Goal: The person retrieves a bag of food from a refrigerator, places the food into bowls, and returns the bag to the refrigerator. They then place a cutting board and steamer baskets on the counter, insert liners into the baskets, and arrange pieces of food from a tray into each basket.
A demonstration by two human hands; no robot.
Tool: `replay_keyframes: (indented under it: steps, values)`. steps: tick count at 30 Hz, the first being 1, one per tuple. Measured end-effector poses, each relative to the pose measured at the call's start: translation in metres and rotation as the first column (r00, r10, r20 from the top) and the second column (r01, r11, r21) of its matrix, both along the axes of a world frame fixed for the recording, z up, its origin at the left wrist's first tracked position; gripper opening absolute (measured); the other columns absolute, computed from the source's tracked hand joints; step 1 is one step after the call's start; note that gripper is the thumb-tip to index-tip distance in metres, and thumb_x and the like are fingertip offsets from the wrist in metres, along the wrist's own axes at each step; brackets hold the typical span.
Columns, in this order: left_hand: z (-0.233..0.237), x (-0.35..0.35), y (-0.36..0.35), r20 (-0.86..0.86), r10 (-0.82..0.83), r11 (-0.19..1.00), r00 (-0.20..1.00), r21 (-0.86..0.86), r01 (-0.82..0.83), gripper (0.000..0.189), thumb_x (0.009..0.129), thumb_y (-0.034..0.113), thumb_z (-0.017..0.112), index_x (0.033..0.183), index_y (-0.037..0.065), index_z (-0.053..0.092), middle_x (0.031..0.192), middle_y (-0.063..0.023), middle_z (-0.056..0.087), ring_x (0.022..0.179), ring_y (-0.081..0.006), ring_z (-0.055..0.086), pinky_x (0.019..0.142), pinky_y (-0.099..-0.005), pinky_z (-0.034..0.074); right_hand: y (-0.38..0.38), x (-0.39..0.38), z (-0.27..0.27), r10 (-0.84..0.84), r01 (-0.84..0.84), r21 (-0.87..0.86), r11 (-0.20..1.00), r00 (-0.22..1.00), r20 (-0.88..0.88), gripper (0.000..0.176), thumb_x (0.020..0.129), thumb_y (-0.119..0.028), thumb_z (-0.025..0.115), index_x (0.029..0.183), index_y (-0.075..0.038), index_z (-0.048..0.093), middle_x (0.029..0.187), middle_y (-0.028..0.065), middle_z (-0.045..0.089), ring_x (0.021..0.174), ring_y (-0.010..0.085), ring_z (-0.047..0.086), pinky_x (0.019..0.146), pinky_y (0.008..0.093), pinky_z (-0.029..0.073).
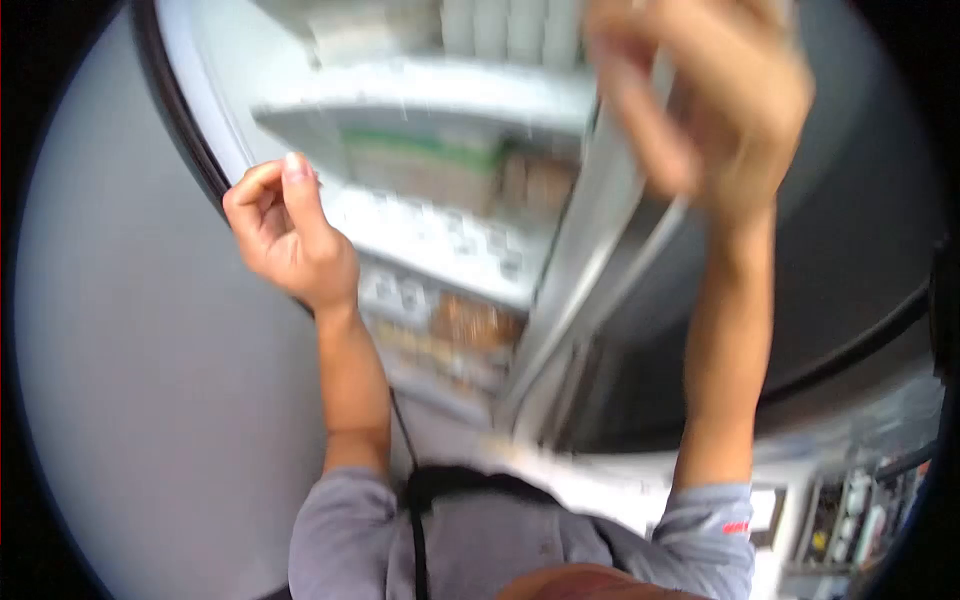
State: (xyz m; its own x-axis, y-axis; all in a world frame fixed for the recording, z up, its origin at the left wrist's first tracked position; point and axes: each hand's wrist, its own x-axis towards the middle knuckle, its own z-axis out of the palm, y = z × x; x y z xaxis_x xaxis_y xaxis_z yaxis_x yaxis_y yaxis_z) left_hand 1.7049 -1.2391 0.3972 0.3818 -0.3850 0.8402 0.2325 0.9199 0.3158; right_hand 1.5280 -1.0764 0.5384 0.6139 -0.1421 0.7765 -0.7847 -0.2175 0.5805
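A white shelved cabinet [430, 85] stands open before a person in a grey shirt, blurred goods on its shelves, one a green-banded item [425, 160] near its middle. Left of the cabinet is a grey panel [150, 330] with a dark edge strip [180, 110]; right of it, a dark panel [850, 270]. The left hand [300, 250] is at the cabinet's left side, over the strip, fingers curled, the gap to the thumb narrow; whether it touches or pinches anything, I cannot tell. The right hand [730, 110], at the cabinet's upper right, has bent fingers, too blurred to tell their grip. If the grey panel swung, it could nip the left fingers; a careless reach could knock the right knuckles on the cabinet's frame
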Motion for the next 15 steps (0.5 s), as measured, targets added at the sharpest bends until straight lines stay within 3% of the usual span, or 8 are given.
replay_keyframes:
  steps: [4, 6, 7, 8, 9, 10, 12, 15]
  values:
    - [0.156, -0.023, -0.02, -0.071, 0.127, 0.86, 0.989, -0.488, -0.145, 0.004, 0.091, 0.004, 0.061, 0.089, 0.0, 0.061, 0.079, -0.0032, 0.06, 0.068, -0.0073, 0.055, 0.064, -0.0205, 0.046, -0.008, -0.007, -0.01, 0.033, -0.028, -0.128, 0.991, 0.999, 0.038, 0.024, 0.049, -0.016, 0.067, 0.073, -0.011, 0.064, 0.058, 0.0006, 0.046, 0.071, 0.0211, 0.059, 0.067, 0.0334, 0.04]
    - [0.228, -0.047, -0.028, -0.015, -0.037, 0.824, 0.999, -0.566, 0.022, 0.006, 0.088, 0.006, 0.065, 0.084, 0.003, 0.063, 0.075, 0.0018, 0.06, 0.067, -0.0025, 0.05, 0.062, -0.0172, 0.042, -0.011, -0.008, -0.012, 0.015, -0.01, -0.108, 0.994, 0.999, 0.044, 0.025, 0.05, -0.018, 0.067, 0.074, -0.01, 0.064, 0.057, 0.0009, 0.043, 0.073, 0.021, 0.059, 0.067, 0.0351, 0.041]
    - [0.261, -0.056, -0.045, 0.134, 0.082, 0.887, 0.988, -0.461, -0.012, 0.022, 0.093, 0.023, 0.059, 0.093, 0.002, 0.066, 0.085, -0.0057, 0.068, 0.072, -0.0141, 0.062, 0.068, -0.0277, 0.048, -0.014, -0.01, -0.014, 0.03, -0.024, -0.109, 0.994, 0.998, 0.058, 0.026, 0.05, -0.018, 0.067, 0.074, -0.01, 0.064, 0.057, 0.0007, 0.043, 0.073, 0.0203, 0.059, 0.067, 0.0347, 0.042]
    - [0.309, -0.065, -0.039, -0.144, 0.391, 0.695, 0.909, -0.601, -0.394, 0.015, 0.085, 0.015, 0.063, 0.076, 0.003, 0.064, 0.065, -0.0076, 0.059, 0.059, -0.0203, 0.055, 0.056, -0.0377, 0.045, -0.001, 0.001, -0.005, 0.031, -0.025, -0.12, 0.992, 0.998, 0.049, 0.026, 0.05, -0.018, 0.066, 0.075, -0.009, 0.064, 0.057, 0.0004, 0.044, 0.073, 0.0199, 0.058, 0.068, 0.0341, 0.042]
    - [0.345, -0.079, -0.051, 0.099, 0.108, 0.834, 0.989, -0.55, -0.036, 0.016, 0.084, 0.016, 0.062, 0.077, 0.001, 0.063, 0.065, -0.0119, 0.06, 0.059, -0.0235, 0.057, 0.059, -0.0378, 0.046, 0.003, 0.005, -0.002, 0.032, -0.026, -0.123, 0.992, 0.998, 0.046, 0.027, 0.05, -0.018, 0.066, 0.075, -0.009, 0.064, 0.057, 0.0001, 0.044, 0.073, 0.0196, 0.058, 0.068, 0.0334, 0.042]
    - [0.366, -0.092, -0.043, 0.18, 0.155, 0.903, 0.971, -0.424, -0.066, 0.022, 0.084, 0.02, 0.06, 0.08, -0.001, 0.064, 0.072, -0.0166, 0.065, 0.065, -0.0279, 0.061, 0.063, -0.0394, 0.047, 0.006, 0.006, -0.001, 0.021, -0.015, -0.106, 0.994, 0.999, 0.05, 0.027, 0.05, -0.018, 0.066, 0.076, -0.009, 0.064, 0.057, -0.0003, 0.044, 0.073, 0.0193, 0.058, 0.069, 0.0328, 0.042]
    - [0.409, -0.129, -0.064, 0.432, 0.439, 0.878, 0.788, -0.391, -0.275, 0.026, 0.085, 0.022, 0.055, 0.086, -0.001, 0.067, 0.086, -0.0216, 0.068, 0.084, -0.035, 0.067, 0.074, -0.0438, 0.051, 0.009, 0.006, 0.0, 0.024, -0.02, -0.064, 0.998, 0.997, 0.072, 0.026, 0.052, -0.017, 0.065, 0.076, -0.008, 0.064, 0.057, -0.0012, 0.045, 0.072, 0.018, 0.058, 0.071, 0.0312, 0.042]
    - [0.441, -0.164, -0.103, 0.605, 0.654, 0.725, 0.454, -0.673, -0.148, 0.029, 0.089, 0.025, 0.056, 0.099, 0.0, 0.066, 0.095, -0.0186, 0.067, 0.082, -0.028, 0.066, 0.074, -0.0352, 0.05, 0.011, 0.005, 0.001, 0.028, -0.026, -0.036, 0.999, 0.997, 0.075, 0.027, 0.052, -0.018, 0.064, 0.077, -0.008, 0.064, 0.057, -0.0018, 0.045, 0.071, 0.0172, 0.058, 0.072, 0.0309, 0.042]
